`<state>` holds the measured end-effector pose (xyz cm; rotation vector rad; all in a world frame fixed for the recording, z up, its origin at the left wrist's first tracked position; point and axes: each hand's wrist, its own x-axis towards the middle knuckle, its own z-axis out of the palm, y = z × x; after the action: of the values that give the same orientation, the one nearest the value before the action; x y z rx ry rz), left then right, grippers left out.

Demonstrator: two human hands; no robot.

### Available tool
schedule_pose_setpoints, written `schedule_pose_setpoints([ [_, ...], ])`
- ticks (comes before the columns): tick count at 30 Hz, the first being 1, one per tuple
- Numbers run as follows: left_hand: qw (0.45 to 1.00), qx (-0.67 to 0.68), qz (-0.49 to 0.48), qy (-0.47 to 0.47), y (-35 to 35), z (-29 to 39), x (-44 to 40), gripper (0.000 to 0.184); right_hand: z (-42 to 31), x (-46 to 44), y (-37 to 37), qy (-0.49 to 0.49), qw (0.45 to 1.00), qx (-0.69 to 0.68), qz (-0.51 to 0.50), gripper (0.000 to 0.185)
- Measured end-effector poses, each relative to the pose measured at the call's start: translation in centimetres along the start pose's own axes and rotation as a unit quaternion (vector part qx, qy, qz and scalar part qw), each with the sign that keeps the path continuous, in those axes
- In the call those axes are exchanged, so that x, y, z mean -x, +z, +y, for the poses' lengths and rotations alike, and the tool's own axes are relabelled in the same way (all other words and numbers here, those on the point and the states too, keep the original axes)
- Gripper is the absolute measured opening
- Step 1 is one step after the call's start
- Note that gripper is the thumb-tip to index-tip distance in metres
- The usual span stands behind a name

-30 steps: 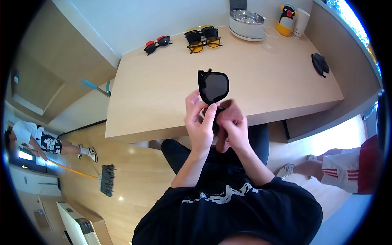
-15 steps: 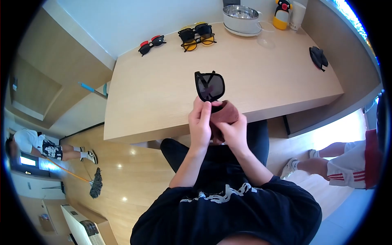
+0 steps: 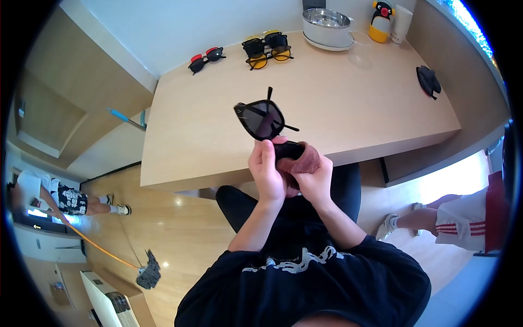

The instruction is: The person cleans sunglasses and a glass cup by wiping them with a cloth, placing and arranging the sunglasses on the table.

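Observation:
A pair of black sunglasses [image 3: 260,121] with dark lenses is held over the table's front edge, its temple arms unfolded. My left hand [image 3: 267,170] is closed on the frame, thumb at the front, near the lower lens. In my right hand [image 3: 316,180] is a reddish-brown cloth [image 3: 305,162], bunched around the lower lens area of the sunglasses. The cloth and fingers partly hide that lens.
Several other sunglasses [image 3: 267,52] lie at the table's back, with a smaller red-and-black pair [image 3: 207,60] to their left. A steel-lined bowl [image 3: 327,27], a penguin figure [image 3: 380,24], a paper cup [image 3: 401,24] and a dark folded item [image 3: 429,82] are right. A person [image 3: 71,199] holds a mop [image 3: 148,271].
The sunglasses have turned and tilted left, so both temple arms show more. The cloth has shifted around the lower lens. At left, the mop has moved right across the floor.

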<state>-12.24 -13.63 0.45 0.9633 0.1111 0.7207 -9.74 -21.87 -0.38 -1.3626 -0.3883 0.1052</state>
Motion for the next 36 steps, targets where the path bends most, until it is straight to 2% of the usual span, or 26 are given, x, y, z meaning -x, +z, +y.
schedule_pose_setpoints([
  [1,1.000,0.005,-0.001,-0.015,0.2,-0.3,0.3,0.030,-0.2,-0.2,0.2,-0.033,0.999,0.005,0.024,0.030],
  [3,0.998,0.046,-0.015,-0.029,0.4,-0.5,0.7,0.031,-0.4,-0.5,0.3,-0.018,0.999,0.003,0.030,0.027],
  [5,0.999,0.035,0.023,0.001,0.2,-0.3,0.5,0.031,-0.9,-0.9,0.5,-0.043,0.999,0.011,-0.002,0.027],
  [7,0.999,0.019,0.022,0.036,-0.6,0.5,-0.3,0.031,-0.5,-0.8,0.9,-0.092,0.995,0.035,-0.029,0.028],
  [10,0.999,0.022,0.030,0.032,-1.6,0.8,-1.2,0.033,0.0,-0.6,0.7,-0.101,0.991,0.063,-0.059,0.030],
  [13,0.998,-0.031,0.039,0.036,-1.3,0.1,-0.3,0.033,-0.3,-0.4,0.7,-0.080,0.993,0.076,-0.033,0.030],
  [15,0.998,0.055,0.007,-0.004,-0.4,0.1,0.5,0.032,-1.2,-0.8,0.6,-0.087,0.993,0.074,-0.022,0.029],
  [17,0.995,0.095,0.032,-0.004,0.2,0.3,0.6,0.030,-1.0,-0.9,0.6,-0.122,0.989,0.075,-0.025,0.029],
  [20,0.999,0.039,0.011,0.027,-0.8,0.5,-0.3,0.032,-1.4,-1.0,1.2,-0.117,0.989,0.088,-0.020,0.033],
  [23,0.999,0.041,0.006,0.014,-0.4,2.6,-1.1,0.034,-0.6,-0.8,0.3,-0.050,0.993,0.076,-0.074,0.030],
  [25,1.000,0.024,0.007,0.009,-0.6,1.7,-1.2,0.031,-0.6,-0.9,0.0,-0.060,0.993,0.081,-0.063,0.030],
  [27,1.000,-0.002,0.030,-0.006,0.1,1.2,-0.5,0.029,-0.6,-0.7,-0.1,-0.063,0.993,0.084,-0.051,0.029],
  [29,0.998,-0.010,-0.019,-0.059,-0.9,0.5,0.3,0.029,-1.1,-1.0,0.2,-0.002,0.999,0.045,-0.021,0.029],
  [30,0.999,0.028,-0.011,-0.045,-0.6,0.2,0.7,0.030,-1.1,-1.1,0.2,-0.072,0.995,0.065,-0.024,0.028],
  [31,0.997,0.065,-0.004,-0.031,-0.3,0.1,0.7,0.031,-1.0,-1.0,0.3,-0.072,0.995,0.064,-0.027,0.028],
  [34,0.999,0.024,0.009,0.027,-0.7,0.7,-0.3,0.033,-0.9,-1.0,1.1,-0.111,0.991,0.064,-0.025,0.025],
  [35,0.999,0.031,-0.012,0.037,-1.1,1.1,-0.8,0.034,-1.2,-0.7,0.8,-0.106,0.992,0.063,-0.028,0.025],
  [36,0.996,0.065,-0.022,0.053,-0.9,1.6,-1.9,0.034,-1.6,-0.9,0.6,-0.042,0.997,0.013,-0.065,0.027],
])
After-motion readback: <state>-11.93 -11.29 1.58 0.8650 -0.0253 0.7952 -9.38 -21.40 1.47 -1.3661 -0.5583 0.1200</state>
